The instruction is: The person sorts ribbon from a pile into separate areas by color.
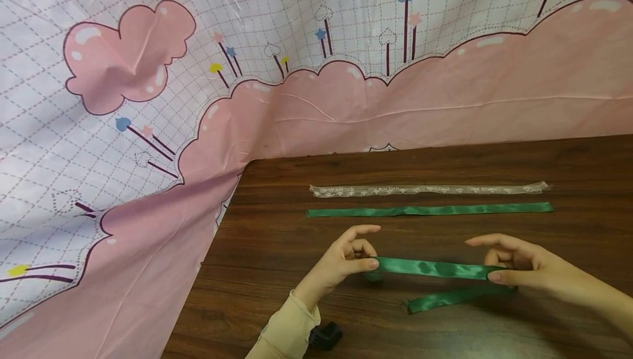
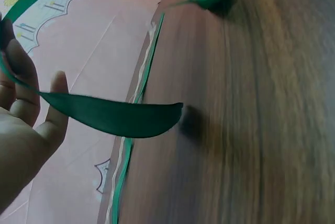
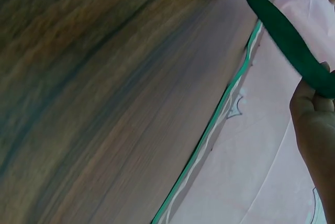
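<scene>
A shiny green ribbon [image 1: 435, 269] is stretched between both hands above the wooden table. My left hand [image 1: 346, 254] pinches it near one end between thumb and finger, with the index finger lifted away. A short tail of the ribbon [image 2: 115, 114] hangs from that hand in the left wrist view. My right hand [image 1: 524, 265] pinches the other side, index finger extended. From there a longer tail of the ribbon [image 3: 282, 30] drops and doubles back to the left, its frayed end low over the table.
Behind the hands, a second green ribbon [image 1: 430, 210] lies straight across the wooden table [image 1: 277, 243]. Farther back, parallel to it, is a sheer ribbon [image 1: 430, 189] with white lettering. A patterned pink cloth [image 1: 306, 122] borders the table. A small black object [image 1: 325, 336] sits by the left sleeve.
</scene>
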The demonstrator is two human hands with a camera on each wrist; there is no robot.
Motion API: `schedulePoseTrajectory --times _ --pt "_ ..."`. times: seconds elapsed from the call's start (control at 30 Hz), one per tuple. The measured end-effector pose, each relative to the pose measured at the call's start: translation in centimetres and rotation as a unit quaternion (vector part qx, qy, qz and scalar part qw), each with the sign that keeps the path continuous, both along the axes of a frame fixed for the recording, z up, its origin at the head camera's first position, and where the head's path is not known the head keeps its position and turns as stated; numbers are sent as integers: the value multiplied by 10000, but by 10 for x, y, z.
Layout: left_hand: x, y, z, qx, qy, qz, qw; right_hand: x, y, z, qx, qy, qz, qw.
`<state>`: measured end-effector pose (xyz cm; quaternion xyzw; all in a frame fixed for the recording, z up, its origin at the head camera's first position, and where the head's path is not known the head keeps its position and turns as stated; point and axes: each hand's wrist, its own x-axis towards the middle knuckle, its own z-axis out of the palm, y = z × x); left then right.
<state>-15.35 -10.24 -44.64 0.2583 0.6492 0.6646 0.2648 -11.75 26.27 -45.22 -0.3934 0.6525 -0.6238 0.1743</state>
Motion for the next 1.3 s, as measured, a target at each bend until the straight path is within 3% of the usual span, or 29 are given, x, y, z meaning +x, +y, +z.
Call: schedulePoseTrajectory --times 0.47,0.7,0.87,1.03,1.1,1.3 --pt "-2 -25 0 56 12 445 9990 -5 28 -2 -8 209 -443 9988" --pt "-6 -35 0 76 107 655 9978 -3 42 -1 686 305 -962 9925" --pt "-8 -38 0 110 150 717 9973 -6 54 -7 537 330 -942 9936" --pt "-9 -40 1 98 134 796 9967 -4 64 -13 590 387 -1256 9896" --pt "-9 -42 1 68 114 850 9963 -5 67 -15 523 488 -1248 9896" --pt "-11 -51 1 -2 164 1027 9946 -13 80 -24 -393 527 -653 9957"
